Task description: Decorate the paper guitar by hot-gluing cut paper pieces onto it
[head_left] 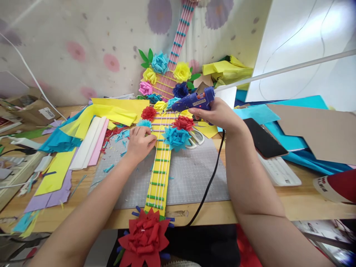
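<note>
A yellow paper guitar [162, 157] with green frets and white strings lies on the grey cutting mat [191, 178], its neck end hanging over the table edge. My right hand [221, 113] grips a blue glue gun [193, 102], its nozzle above the flowers on the guitar body. My left hand [141, 142] rests at the guitar's left edge beside a small light-blue paper flower [145, 123]. Its fingers are curled together, and what they pinch is hidden. A red flower [183, 123] and a larger blue flower [177, 138] sit on the right side. A big red flower [144, 235] covers the neck's near end.
A pink paper guitar [164, 83] leans against the wall behind. Scissors [197, 138] lie right of the blue flower. Folded paper [87, 144] and scraps cover the left side. A phone [264, 139], cardboard [314, 128] and a red-and-white cup [336, 186] are at right.
</note>
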`<state>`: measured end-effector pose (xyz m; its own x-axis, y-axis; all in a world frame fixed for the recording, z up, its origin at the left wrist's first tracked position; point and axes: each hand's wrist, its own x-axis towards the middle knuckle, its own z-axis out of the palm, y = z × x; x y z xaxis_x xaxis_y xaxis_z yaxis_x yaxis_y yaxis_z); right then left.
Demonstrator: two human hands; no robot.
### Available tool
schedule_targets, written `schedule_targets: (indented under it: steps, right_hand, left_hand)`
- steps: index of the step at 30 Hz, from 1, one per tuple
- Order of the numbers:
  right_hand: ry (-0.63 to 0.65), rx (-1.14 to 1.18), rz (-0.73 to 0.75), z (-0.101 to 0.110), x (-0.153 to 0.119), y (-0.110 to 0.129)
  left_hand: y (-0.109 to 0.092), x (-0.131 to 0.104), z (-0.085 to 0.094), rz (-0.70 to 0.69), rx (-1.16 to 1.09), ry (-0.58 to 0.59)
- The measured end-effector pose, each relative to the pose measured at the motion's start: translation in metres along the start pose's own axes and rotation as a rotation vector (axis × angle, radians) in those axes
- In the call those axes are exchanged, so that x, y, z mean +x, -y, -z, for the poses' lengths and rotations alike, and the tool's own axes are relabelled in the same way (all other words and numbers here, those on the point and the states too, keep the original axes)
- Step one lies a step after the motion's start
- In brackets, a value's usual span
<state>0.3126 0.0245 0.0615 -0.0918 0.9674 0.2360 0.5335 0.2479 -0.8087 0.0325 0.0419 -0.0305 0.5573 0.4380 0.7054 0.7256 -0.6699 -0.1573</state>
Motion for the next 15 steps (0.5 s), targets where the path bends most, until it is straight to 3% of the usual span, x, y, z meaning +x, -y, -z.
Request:
schedule_targets:
  steps: [5,8,11,15]
  right_hand:
    - [0.053,0.041,0.069,-0.007,0.002,-0.002]
    - [0.090,0.063,0.098,-0.015,0.002,0.001]
    - [0.161,0.068,0.104,-0.024,0.001,0.005]
    - [0.244,-0.030,0.099,-0.036,0.001,0.011]
  left_hand:
    - [0.002,-0.017,0.013,-0.130,-0.101,-0.092]
    - [0.001,-0.028,0.016,-0.121,-0.158,-0.116]
    - [-0.001,-0.034,0.016,0.004,-0.232,-0.117]
    - [-0.007,-0.036,0.016,0.310,-0.411,-0.058]
